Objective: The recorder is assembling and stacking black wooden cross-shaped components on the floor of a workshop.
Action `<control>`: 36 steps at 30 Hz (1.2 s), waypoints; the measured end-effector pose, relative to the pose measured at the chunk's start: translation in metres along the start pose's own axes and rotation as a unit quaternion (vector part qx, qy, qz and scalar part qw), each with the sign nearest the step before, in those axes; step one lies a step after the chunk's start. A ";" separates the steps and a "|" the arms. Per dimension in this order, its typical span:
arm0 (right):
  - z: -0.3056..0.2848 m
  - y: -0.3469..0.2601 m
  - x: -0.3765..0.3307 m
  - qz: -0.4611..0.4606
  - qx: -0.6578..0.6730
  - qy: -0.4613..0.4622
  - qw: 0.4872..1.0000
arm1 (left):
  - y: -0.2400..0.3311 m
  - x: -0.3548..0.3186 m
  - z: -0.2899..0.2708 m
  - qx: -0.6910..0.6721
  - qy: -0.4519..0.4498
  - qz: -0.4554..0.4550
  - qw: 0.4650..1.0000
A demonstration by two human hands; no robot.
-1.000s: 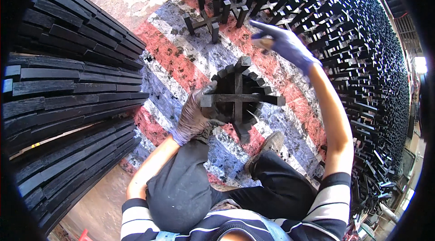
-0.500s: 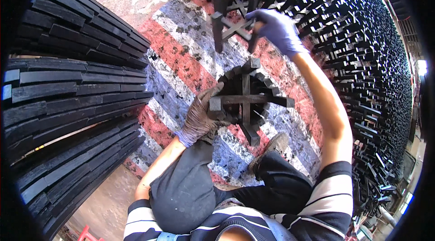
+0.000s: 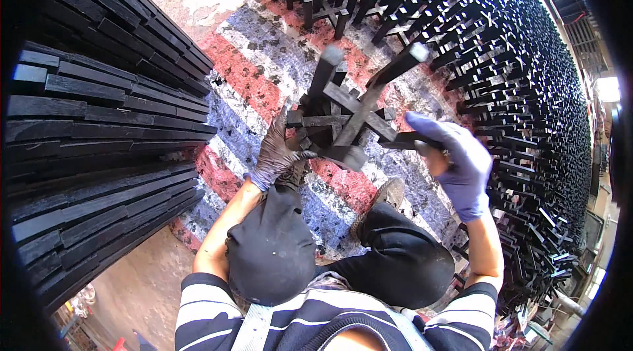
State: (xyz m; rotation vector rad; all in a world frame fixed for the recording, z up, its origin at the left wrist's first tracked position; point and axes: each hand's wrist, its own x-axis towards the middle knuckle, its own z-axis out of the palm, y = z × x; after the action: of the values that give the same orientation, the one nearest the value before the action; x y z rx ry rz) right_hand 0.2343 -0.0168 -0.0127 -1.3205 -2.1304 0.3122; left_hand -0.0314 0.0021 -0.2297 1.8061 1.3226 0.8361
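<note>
My left hand [image 3: 271, 154], in a dark soiled glove, is closed on the near left side of a black slatted round piece [image 3: 319, 136] with a cross-shaped frame. Over that piece tilts a black wooden cross stand [image 3: 362, 110], its legs pointing different ways, and it partly hides the round piece. My right hand [image 3: 461, 163], in a purple glove, has its fingers wrapped round the stand's right leg. Whether the stand touches the piece below I cannot tell.
Tall columns of black wooden slats [image 3: 112, 120] rise at my left. Crowds of black cross stands [image 3: 527, 87] fill the far and right sides. A stained striped mat [image 3: 244, 74] covers the floor around my bent legs [image 3: 273, 245].
My right hand has come nearer and to the right, bringing the cross stand from the far side to over the round piece. My left hand keeps its hold, shifted slightly left.
</note>
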 end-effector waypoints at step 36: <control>0.035 0.054 0.016 -0.015 0.127 -0.259 0.958 | 0.038 0.033 -0.034 -0.125 -0.130 0.048 0.982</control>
State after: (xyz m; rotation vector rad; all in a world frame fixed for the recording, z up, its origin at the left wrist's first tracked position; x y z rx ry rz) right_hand 0.2473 0.0262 -0.0607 -1.1389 -2.4190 0.9752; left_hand -0.0322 0.0322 -0.1770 1.7218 0.9264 0.7505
